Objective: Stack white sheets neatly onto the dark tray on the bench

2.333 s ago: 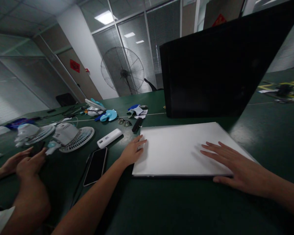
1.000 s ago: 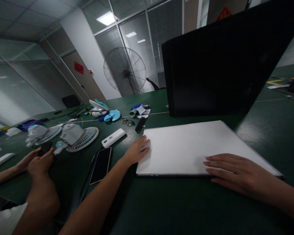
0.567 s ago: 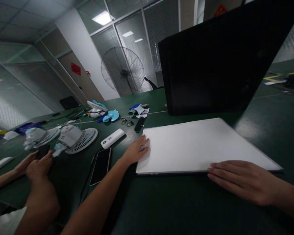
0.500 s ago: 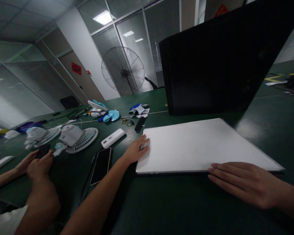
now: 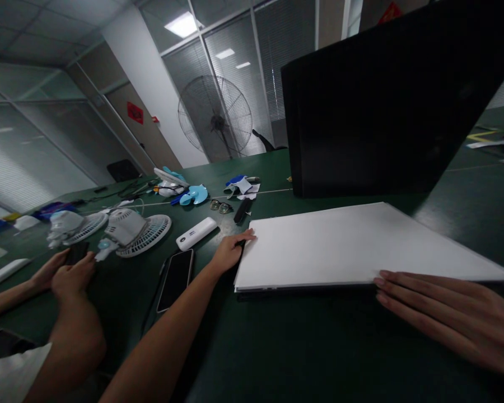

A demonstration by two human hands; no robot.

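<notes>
Flat white rectangular board (image 5: 340, 243) on dark green worktop (image 5: 302, 347), before upright black panel (image 5: 386, 106); black smartphone (image 5: 176, 271) and white oblong power bank (image 5: 196, 233) lying left; white desk-fan parts (image 5: 130, 232) farther left.

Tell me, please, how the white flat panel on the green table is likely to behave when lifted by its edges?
The white panel looks thin, broad and straight-edged, so it probably stays stiff rather than drooping. Its smooth face could slip, hence the left hand and right hand at opposite edges. It seems light for its size.

White, thin, closed laptop (image 5: 340, 246); lies flat on the green table just before a black panel, near edge lifted slightly, a dark gap beneath it, left corner toward a phone.
</notes>
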